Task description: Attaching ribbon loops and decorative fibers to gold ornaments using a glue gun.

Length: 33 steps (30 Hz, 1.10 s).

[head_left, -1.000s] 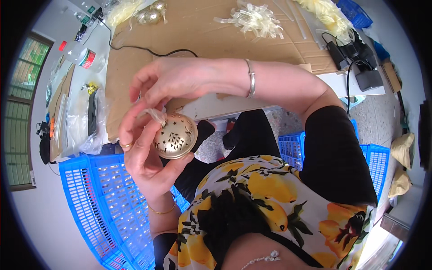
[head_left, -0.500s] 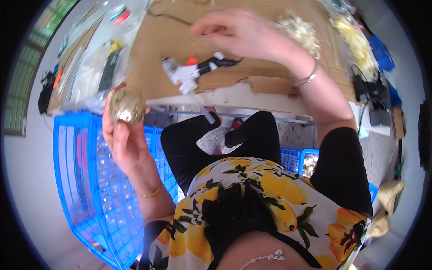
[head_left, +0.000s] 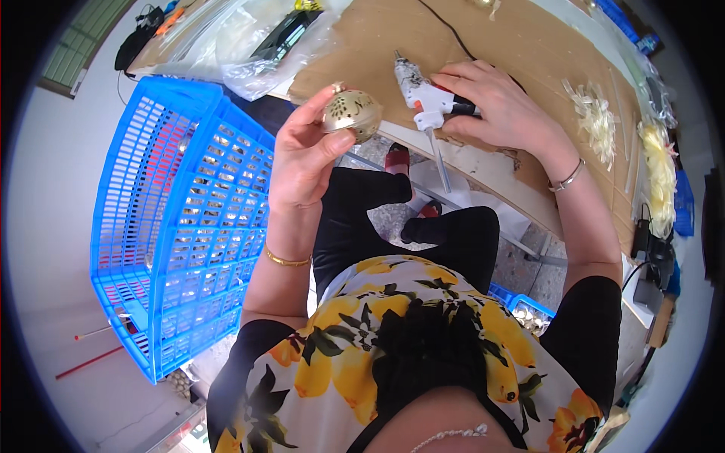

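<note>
A round gold bauble (head_left: 352, 116) with a dark printed pattern is in my left hand (head_left: 303, 155), pinched between thumb and fingers and raised in front of the table edge. A white hot glue gun (head_left: 427, 94) with a black handle lies on the cardboard, its nozzle pointing away and a clear glue stick (head_left: 439, 162) jutting past the table edge. Over the handle is my right hand (head_left: 495, 102), fingers stretched along the far side and thumb on the near side. The palm hides the handle's end.
Brown cardboard (head_left: 544, 90) covers the table. Pale ribbon strips (head_left: 593, 121) lie to the right, with a longer bundle (head_left: 657, 177) beyond. Clear plastic bags (head_left: 253, 53) lie at the left. Blue crates (head_left: 215, 196) with shiny baubles stand beside my left arm. A black cord (head_left: 445, 26) crosses the cardboard.
My right hand has come down from above the cardboard onto the glue gun's handle. My left hand still holds the bauble, now nearer the gun. The whole view has turned.
</note>
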Motion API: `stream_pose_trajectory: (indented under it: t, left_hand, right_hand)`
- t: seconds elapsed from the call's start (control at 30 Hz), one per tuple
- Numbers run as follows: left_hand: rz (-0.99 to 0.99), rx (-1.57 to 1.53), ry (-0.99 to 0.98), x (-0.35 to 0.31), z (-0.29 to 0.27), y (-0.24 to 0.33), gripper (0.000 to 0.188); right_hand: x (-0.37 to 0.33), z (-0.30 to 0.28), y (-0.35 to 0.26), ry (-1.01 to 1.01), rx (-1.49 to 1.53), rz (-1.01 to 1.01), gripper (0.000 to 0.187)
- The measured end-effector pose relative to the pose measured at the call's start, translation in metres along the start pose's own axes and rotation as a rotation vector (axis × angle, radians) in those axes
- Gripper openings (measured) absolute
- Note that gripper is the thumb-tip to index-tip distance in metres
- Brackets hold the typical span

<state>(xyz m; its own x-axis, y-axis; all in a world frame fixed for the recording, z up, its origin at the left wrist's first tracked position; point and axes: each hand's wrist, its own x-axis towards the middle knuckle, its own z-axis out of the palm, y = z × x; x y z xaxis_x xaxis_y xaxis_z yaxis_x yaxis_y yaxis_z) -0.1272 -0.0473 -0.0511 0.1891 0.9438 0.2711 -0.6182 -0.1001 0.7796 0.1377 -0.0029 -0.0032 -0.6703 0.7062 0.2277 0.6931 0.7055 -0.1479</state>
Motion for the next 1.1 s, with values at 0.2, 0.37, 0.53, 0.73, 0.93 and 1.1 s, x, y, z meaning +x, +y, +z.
stream_pose_trajectory:
  t: [0.2, 0.37, 0.53, 0.73, 0.93, 1.1]
  left_hand:
    - [-0.004, 0.064, 0.031, -0.003, -0.004, -0.001, 0.055]
    - [0.006, 0.007, 0.036, -0.003, 0.001, 0.003, 0.057]
    - [0.029, 0.022, 0.003, -0.003, 0.006, 0.005, 0.058]
    - [0.054, 0.035, -0.037, -0.003, 0.007, 0.006, 0.059]
    - [0.079, 0.063, -0.054, -0.004, 0.007, 0.003, 0.06]
    - [0.093, 0.121, -0.047, -0.003, 0.01, 0.005, 0.061]
  right_hand:
    - [-0.001, -0.015, 0.002, 0.013, 0.16, -0.049, 0.046]
    - [-0.01, -0.042, -0.009, 0.009, 0.904, 0.07, 0.054]
    - [-0.015, -0.034, -0.019, -0.108, 1.248, 0.237, 0.069]
    - [-0.013, -0.026, -0.012, -0.14, 1.237, 0.12, 0.072]
    - [-0.013, -0.027, -0.019, -0.14, 1.215, 0.162, 0.072]
    - [-0.012, -0.032, -0.021, -0.156, 1.189, 0.257, 0.076]
